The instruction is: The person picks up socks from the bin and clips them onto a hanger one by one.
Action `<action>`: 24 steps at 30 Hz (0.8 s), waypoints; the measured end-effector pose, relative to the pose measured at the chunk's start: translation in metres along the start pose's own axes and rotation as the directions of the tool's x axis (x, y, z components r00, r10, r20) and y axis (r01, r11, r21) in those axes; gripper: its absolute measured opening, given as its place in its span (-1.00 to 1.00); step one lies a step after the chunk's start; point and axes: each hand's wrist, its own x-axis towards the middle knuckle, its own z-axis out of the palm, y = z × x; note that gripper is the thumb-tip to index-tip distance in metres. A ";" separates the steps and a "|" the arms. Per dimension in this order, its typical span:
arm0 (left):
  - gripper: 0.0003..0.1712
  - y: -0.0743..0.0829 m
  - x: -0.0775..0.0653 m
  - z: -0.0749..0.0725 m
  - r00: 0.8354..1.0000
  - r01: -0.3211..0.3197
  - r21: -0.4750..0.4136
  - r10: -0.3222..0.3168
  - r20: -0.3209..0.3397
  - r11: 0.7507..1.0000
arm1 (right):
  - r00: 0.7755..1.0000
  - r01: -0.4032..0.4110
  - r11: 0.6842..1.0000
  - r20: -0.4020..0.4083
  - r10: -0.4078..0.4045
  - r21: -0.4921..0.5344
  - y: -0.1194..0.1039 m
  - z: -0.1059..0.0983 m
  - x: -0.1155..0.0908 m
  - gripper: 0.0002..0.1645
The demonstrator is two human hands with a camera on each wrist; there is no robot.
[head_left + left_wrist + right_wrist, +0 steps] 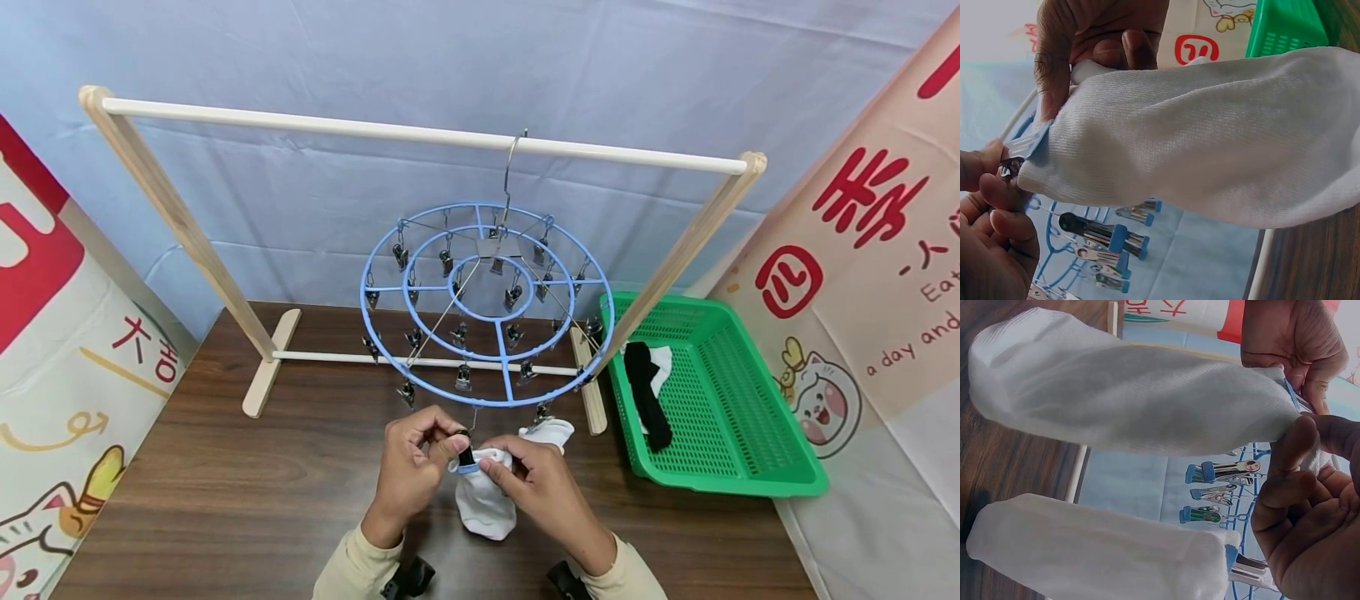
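A white sock (486, 505) hangs from a metal clip with a blue tip (467, 467) at the front of the round blue hanger (501, 327). My left hand (416, 462) pinches that clip between thumb and fingers at the sock's edge. On the other side my right hand (536, 479) pinches the sock's opening between thumb and forefinger. A second white sock (1097, 550) hangs from another clip just to the right, partly hidden behind my right hand in the head view.
The hanger hooks over the white top bar (420, 133) of a wooden rack (187, 233). Several bare clips (1100, 234) dangle from its rings. A green basket (738, 392) at the right holds a black sock (647, 396) and a white one (662, 368).
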 end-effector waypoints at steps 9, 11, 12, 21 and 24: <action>-0.77 0.003 0.001 0.000 1.000 0.018 0.017 -0.018 0.007 1.000 | 1.000 0.010 1.000 -0.009 -0.010 -0.011 0.001 0.000 0.000 -0.89; -0.78 0.003 0.001 0.000 1.000 0.014 0.015 -0.014 0.011 1.000 | 1.000 0.008 1.000 -0.009 -0.008 -0.006 0.000 -0.001 0.000 -0.89; -0.78 0.003 0.001 0.000 1.000 0.011 0.011 -0.011 0.013 1.000 | 1.000 0.006 1.000 -0.007 -0.006 -0.002 0.000 -0.001 0.000 -0.89; -0.80 0.001 0.001 -0.001 1.000 -0.007 -0.011 0.007 0.030 1.000 | 1.000 -0.025 0.999 0.014 0.025 0.043 -0.003 -0.002 0.000 -0.87; -0.80 0.002 0.001 -0.001 0.999 -0.003 -0.019 0.004 0.034 1.000 | 1.000 -0.016 0.999 0.011 0.015 0.044 -0.003 -0.002 0.000 -0.86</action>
